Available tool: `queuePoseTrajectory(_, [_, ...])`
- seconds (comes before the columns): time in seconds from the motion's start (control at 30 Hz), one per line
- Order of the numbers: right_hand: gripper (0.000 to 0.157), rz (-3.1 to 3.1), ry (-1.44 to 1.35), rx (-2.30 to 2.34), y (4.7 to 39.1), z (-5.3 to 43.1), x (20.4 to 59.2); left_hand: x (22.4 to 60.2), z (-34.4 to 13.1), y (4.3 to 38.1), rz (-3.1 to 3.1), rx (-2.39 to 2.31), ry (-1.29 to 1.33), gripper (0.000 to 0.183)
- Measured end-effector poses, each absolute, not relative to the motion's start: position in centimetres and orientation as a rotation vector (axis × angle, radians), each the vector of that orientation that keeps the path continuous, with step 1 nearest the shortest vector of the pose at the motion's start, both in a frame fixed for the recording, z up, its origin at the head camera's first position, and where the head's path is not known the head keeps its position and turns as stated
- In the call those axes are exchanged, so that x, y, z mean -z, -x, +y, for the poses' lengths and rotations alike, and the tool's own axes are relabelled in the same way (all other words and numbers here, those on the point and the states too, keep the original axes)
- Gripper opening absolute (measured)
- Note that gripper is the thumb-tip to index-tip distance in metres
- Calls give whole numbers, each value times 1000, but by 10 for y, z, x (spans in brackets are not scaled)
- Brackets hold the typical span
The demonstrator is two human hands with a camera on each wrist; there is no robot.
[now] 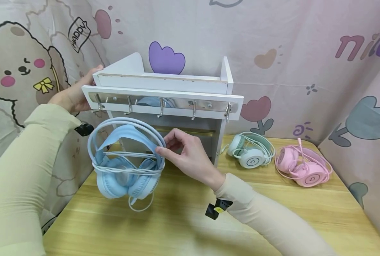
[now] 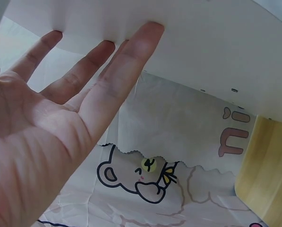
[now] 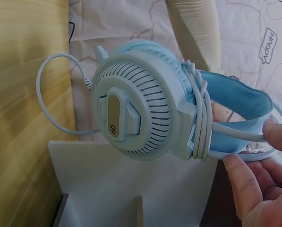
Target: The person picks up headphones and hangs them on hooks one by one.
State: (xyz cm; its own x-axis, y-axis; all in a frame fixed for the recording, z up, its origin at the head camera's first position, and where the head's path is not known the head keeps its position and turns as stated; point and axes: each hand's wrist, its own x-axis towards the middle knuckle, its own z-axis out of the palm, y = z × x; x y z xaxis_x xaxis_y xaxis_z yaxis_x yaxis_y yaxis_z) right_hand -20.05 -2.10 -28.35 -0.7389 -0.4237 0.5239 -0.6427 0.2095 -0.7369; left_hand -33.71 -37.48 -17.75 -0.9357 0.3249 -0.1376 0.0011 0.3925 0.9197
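Light blue headphones (image 1: 111,183) hang in the air in front of a white shelf (image 1: 164,84), their cable wound round the ear cups. My right hand (image 1: 193,154) pinches the side of the headband between thumb and fingers; the right wrist view shows the thumb (image 3: 277,134) on the thin outer band. A rail with several metal hooks (image 1: 161,107) runs across the shelf's front, above the headphones. At the shelf's left side is my left hand (image 1: 76,95). Its fingers are stretched out, and the fingertips (image 2: 152,30) touch the white side panel (image 2: 202,52).
Pale green headphones (image 1: 252,158) lie on the wooden table (image 1: 241,213), right of the shelf. Farther right lie pink headphones (image 1: 308,174) with a raised microphone. A patterned cloth (image 1: 292,71) hangs behind and beside the table.
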Motion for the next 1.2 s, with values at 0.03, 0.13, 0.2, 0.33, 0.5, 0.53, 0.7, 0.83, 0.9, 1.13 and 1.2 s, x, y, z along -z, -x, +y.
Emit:
queuePoseTrajectory(0.03, [15, -2267, -1022, -1551, 201, -23, 282, 178, -375, 337, 2363, -1554, -293, 91])
queuePoseTrajectory(0.13, [15, -2257, -1027, -1560, 201, -29, 278, 178, -375, 338, 2367, -1543, -307, 90])
queuePoseTrajectory(0.2, [15, -2255, -1032, -1563, 202, -33, 275, 178, -375, 338, 2377, -1533, -299, 90])
queuePoseTrajectory(0.33, [16, -2251, -1024, -1569, 205, -40, 271, 176, -374, 336, 2379, -1532, -261, 93])
queuePoseTrajectory(0.5, [16, -2253, -997, -1567, 208, -45, 268, 176, -370, 336, 2371, -1552, -272, 94])
queuePoseTrajectory(0.53, [17, -2254, -999, -1570, 209, -47, 268, 176, -371, 335, 2367, -1557, -269, 94])
queuePoseTrajectory(0.7, [18, -2259, -969, -1578, 211, -50, 267, 174, -369, 334, 2348, -1584, -265, 94])
queuePoseTrajectory(0.83, [18, -2269, -927, -1563, 212, -47, 267, 175, -362, 338, 2336, -1585, -294, 94])
queuePoseTrajectory(0.9, [18, -2260, -926, -1571, 212, -48, 266, 174, -364, 338, 2339, -1583, -311, 91])
queuePoseTrajectory(1.13, [20, -2257, -933, -1586, 212, -57, 266, 167, -375, 335, 2360, -1528, -338, 86])
queuePoseTrajectory(1.2, [20, -2262, -933, -1591, 213, -59, 266, 165, -379, 334, 2361, -1517, -329, 86])
